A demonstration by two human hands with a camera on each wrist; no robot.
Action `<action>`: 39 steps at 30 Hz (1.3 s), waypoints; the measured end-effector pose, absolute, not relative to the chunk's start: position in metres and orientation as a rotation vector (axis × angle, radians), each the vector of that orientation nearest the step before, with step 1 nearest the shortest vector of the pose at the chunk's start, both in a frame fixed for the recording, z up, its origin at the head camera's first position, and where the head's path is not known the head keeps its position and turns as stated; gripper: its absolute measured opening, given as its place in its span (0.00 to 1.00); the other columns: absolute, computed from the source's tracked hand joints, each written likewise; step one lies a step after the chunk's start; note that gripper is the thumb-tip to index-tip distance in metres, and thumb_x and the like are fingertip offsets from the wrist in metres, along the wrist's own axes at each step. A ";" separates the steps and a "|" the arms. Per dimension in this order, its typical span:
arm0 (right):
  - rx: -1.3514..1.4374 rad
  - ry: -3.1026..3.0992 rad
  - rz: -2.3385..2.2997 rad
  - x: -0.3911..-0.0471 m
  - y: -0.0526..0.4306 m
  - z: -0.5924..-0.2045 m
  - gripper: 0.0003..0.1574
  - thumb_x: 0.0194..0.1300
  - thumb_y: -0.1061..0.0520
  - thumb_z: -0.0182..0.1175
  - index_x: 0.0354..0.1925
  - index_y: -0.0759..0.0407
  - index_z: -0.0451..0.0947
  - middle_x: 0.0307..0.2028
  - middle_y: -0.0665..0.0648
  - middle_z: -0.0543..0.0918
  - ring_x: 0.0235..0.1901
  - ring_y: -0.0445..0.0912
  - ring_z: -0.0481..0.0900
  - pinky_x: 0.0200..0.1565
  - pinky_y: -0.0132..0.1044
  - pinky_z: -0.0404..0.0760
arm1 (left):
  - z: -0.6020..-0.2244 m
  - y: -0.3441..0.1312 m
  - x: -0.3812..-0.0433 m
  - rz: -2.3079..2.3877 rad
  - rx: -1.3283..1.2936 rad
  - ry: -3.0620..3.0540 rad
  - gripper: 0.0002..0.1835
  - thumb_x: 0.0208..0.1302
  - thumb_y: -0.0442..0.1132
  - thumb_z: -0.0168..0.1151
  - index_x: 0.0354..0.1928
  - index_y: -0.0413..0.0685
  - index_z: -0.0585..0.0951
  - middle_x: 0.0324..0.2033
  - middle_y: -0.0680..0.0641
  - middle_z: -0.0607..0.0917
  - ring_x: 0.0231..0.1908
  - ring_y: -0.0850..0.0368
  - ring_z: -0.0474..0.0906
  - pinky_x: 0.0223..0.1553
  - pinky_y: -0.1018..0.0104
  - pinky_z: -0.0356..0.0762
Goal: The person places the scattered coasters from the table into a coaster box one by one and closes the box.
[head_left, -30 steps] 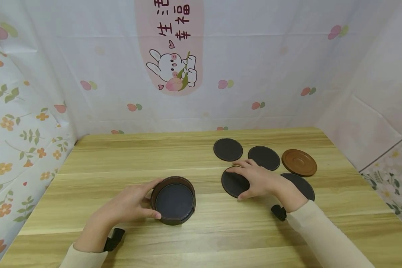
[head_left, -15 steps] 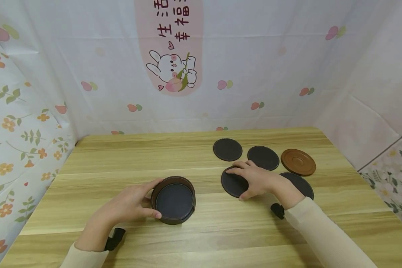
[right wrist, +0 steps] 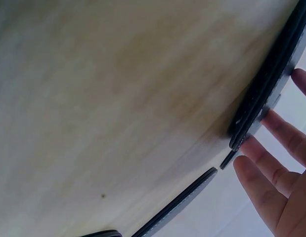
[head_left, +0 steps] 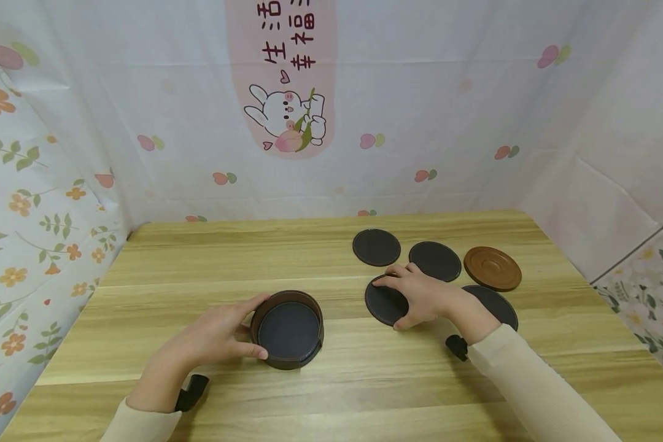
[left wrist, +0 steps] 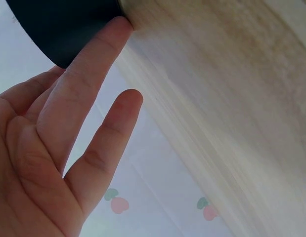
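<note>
In the head view, a round dark coaster holder (head_left: 287, 331) with a brown inner wall stands left of centre. Its bottom inside is dark. My left hand (head_left: 215, 337) grips its left side, thumb at the front and fingers behind; the left wrist view shows a fingertip against the dark wall (left wrist: 68, 24). To the right, my right hand (head_left: 422, 294) spans a round black coaster (head_left: 383, 302), with the thumb at the near edge and fingertips at the far part. The right wrist view shows several fingertips touching this coaster (right wrist: 266, 84). Part of it is hidden under the hand.
Two black coasters lie behind the right hand, one farther back (head_left: 376, 247) and one to its right (head_left: 435, 261). A brown round coaster (head_left: 493, 268) lies at the far right. Another black coaster (head_left: 494, 305) is partly covered by the right forearm. Patterned cloth (head_left: 188, 123) hangs behind the wooden table (head_left: 210, 258).
</note>
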State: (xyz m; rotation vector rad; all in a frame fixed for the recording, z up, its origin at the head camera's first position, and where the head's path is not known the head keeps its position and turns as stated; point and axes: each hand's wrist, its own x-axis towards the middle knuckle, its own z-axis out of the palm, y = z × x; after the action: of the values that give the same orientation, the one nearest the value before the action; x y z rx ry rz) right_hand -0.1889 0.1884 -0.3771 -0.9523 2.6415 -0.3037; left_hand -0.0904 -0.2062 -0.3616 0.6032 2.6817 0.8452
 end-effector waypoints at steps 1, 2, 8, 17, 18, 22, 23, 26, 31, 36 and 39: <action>-0.947 2.642 -0.306 -0.188 0.189 -0.377 0.53 0.48 0.45 0.78 0.70 0.47 0.68 0.71 0.62 0.62 0.62 0.59 0.63 0.55 0.55 0.77 | -0.362 -0.206 -0.090 0.846 0.596 2.680 0.55 0.49 0.61 0.74 0.76 0.50 0.60 0.64 0.44 0.78 0.47 0.61 0.87 0.59 0.47 0.77; -0.938 2.640 -0.306 -0.188 0.189 -0.378 0.53 0.48 0.45 0.78 0.70 0.47 0.68 0.71 0.61 0.62 0.63 0.59 0.63 0.55 0.55 0.77 | -0.362 -0.206 -0.090 0.842 0.595 2.680 0.55 0.49 0.61 0.74 0.76 0.50 0.60 0.64 0.44 0.78 0.47 0.61 0.87 0.59 0.47 0.77; -0.920 2.636 -0.312 -0.185 0.191 -0.379 0.52 0.48 0.46 0.77 0.70 0.47 0.68 0.71 0.62 0.61 0.63 0.60 0.62 0.54 0.55 0.77 | -0.364 -0.205 -0.090 0.845 0.584 2.671 0.55 0.48 0.61 0.74 0.76 0.51 0.60 0.64 0.44 0.78 0.48 0.59 0.87 0.59 0.48 0.77; -0.919 2.655 -0.303 -0.181 0.192 -0.376 0.52 0.49 0.45 0.76 0.70 0.45 0.68 0.72 0.61 0.61 0.63 0.59 0.63 0.54 0.56 0.77 | -0.366 -0.206 -0.089 0.852 0.582 2.671 0.55 0.48 0.63 0.74 0.76 0.54 0.60 0.64 0.47 0.78 0.48 0.60 0.86 0.59 0.48 0.77; -0.919 2.657 -0.302 -0.181 0.192 -0.376 0.52 0.49 0.44 0.76 0.70 0.45 0.67 0.72 0.61 0.61 0.63 0.59 0.63 0.54 0.56 0.77 | -0.366 -0.206 -0.089 0.849 0.583 2.673 0.55 0.48 0.63 0.74 0.76 0.54 0.60 0.64 0.47 0.78 0.48 0.61 0.86 0.59 0.48 0.77; -0.930 2.670 -0.302 -0.180 0.192 -0.375 0.52 0.50 0.44 0.76 0.70 0.45 0.67 0.71 0.61 0.62 0.63 0.59 0.63 0.54 0.57 0.77 | -0.366 -0.206 -0.090 0.839 0.594 2.688 0.55 0.48 0.62 0.74 0.76 0.52 0.61 0.64 0.46 0.78 0.48 0.60 0.86 0.60 0.48 0.76; -0.934 2.675 -0.301 -0.180 0.193 -0.375 0.52 0.50 0.43 0.76 0.70 0.44 0.67 0.71 0.61 0.62 0.63 0.59 0.63 0.54 0.57 0.77 | -0.367 -0.206 -0.090 0.834 0.597 2.693 0.55 0.48 0.62 0.74 0.76 0.52 0.61 0.64 0.46 0.78 0.48 0.60 0.86 0.60 0.48 0.76; -0.946 2.688 -0.305 -0.178 0.193 -0.375 0.51 0.49 0.43 0.76 0.70 0.44 0.68 0.71 0.61 0.62 0.62 0.59 0.64 0.53 0.57 0.77 | -0.366 -0.206 -0.090 0.828 0.589 2.700 0.55 0.48 0.63 0.74 0.76 0.51 0.61 0.64 0.45 0.78 0.48 0.60 0.87 0.60 0.47 0.76; -0.960 2.703 -0.305 -0.175 0.191 -0.373 0.51 0.49 0.43 0.76 0.70 0.44 0.68 0.70 0.61 0.63 0.62 0.58 0.64 0.52 0.56 0.78 | -0.363 -0.205 -0.090 0.826 0.576 2.706 0.56 0.48 0.63 0.74 0.76 0.50 0.61 0.64 0.44 0.78 0.47 0.60 0.87 0.59 0.46 0.76; -0.966 2.700 -0.309 -0.173 0.187 -0.370 0.51 0.49 0.43 0.75 0.70 0.44 0.67 0.70 0.60 0.63 0.63 0.59 0.63 0.52 0.56 0.78 | -0.364 -0.205 -0.090 0.821 0.576 2.705 0.55 0.48 0.64 0.74 0.76 0.53 0.61 0.63 0.46 0.79 0.47 0.61 0.87 0.58 0.48 0.77; -0.971 2.699 -0.305 -0.171 0.184 -0.368 0.52 0.49 0.42 0.75 0.70 0.43 0.67 0.71 0.60 0.63 0.64 0.59 0.64 0.53 0.56 0.78 | -0.364 -0.205 -0.090 0.829 0.579 2.697 0.55 0.48 0.64 0.73 0.76 0.53 0.61 0.63 0.46 0.78 0.47 0.62 0.87 0.58 0.49 0.77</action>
State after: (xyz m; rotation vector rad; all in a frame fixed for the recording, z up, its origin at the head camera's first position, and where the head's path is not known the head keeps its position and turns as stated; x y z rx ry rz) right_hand -0.1708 0.1835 -0.3683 -0.9715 2.6994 -0.3053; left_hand -0.0898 -0.2052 -0.3642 0.5792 2.6969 0.8286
